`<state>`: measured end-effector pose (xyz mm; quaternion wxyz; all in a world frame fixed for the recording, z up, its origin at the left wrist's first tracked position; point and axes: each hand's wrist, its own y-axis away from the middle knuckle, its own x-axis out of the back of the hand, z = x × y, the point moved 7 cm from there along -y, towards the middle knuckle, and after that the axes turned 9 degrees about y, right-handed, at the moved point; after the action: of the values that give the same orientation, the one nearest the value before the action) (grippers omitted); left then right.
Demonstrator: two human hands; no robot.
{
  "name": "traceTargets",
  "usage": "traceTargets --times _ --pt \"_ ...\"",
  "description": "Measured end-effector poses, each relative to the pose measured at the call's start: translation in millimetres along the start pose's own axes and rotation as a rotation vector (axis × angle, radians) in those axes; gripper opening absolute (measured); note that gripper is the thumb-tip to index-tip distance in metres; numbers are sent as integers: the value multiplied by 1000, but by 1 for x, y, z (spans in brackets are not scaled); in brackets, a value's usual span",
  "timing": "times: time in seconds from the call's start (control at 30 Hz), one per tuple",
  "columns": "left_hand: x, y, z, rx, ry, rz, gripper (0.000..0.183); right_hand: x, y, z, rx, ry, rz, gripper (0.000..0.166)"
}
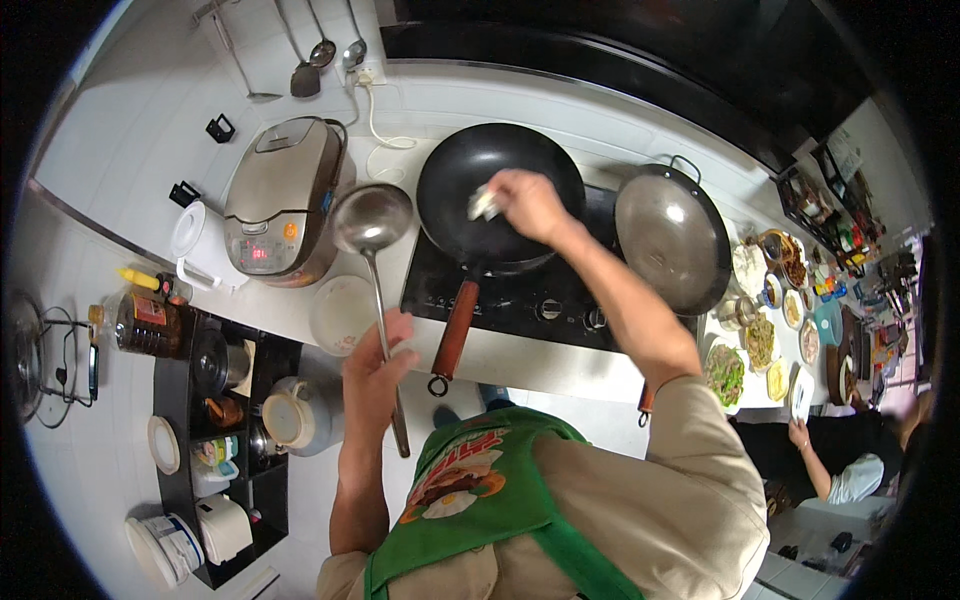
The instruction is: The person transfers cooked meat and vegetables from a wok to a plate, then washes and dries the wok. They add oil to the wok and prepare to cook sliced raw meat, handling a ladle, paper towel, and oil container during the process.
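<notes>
A long-handled steel ladle rests across my left hand, its handle between thumb and fingers and its bowl pointing away from me. My right hand pinches a crumpled white piece, perhaps paper, blurred, over the inside of a black wok. Whether the piece touches the wok is hard to tell. That wok sits on the left of a black cooktop, with its reddish wooden handle towards me. Below the ladle's bowl, a shallow pale dish lies on the counter.
Left stands a rice cooker beside a white lidded jug. A second wok stands right of my forearm. Beyond it are plates of food, including chopped greens. Another person's hand holds a white plate. A black shelf holds pots.
</notes>
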<state>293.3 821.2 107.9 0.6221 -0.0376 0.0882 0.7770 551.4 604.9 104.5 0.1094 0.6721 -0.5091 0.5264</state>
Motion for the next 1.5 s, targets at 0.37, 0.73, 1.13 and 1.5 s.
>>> traceTargets --times 0.37,0.73,1.13,1.5 --pt "-19 42 -39 347 252 72 51 -128 11 32 292 151 -673 20" --pt "-26 36 -49 421 358 33 62 -53 -62 130 -532 251 276 10" --pt "-25 34 -51 462 400 -6 47 -105 8 15 24 -367 -1401 18" --pt "-18 43 -53 481 330 79 52 -155 -59 20 517 333 -514 24"
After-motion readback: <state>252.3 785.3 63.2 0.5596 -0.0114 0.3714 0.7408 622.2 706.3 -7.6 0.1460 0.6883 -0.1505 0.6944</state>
